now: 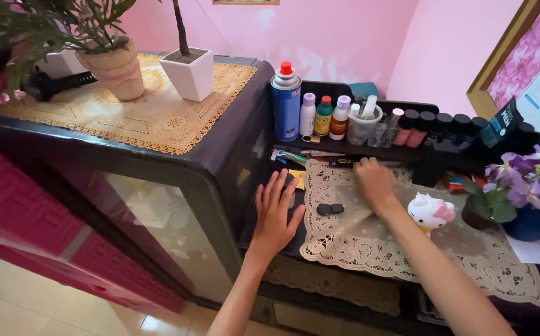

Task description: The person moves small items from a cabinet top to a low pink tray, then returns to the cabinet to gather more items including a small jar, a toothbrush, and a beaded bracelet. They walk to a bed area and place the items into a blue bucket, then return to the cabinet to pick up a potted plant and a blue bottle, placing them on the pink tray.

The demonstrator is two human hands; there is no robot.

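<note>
A: Left hand (276, 214)?
B: Flat, palm down, fingers spread on the dark bench (254, 205), just left of the lace mat (400, 249).
A: Right hand (374, 182)?
B: Knuckles up on the mat, fingers curled under; grip unclear. Small black object (330, 209) lies between both hands, untouched.

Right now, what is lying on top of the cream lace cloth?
On the lace cloth lie a small dark object, a white cat figurine and the right hand. What that hand covers cannot be seen.
</note>
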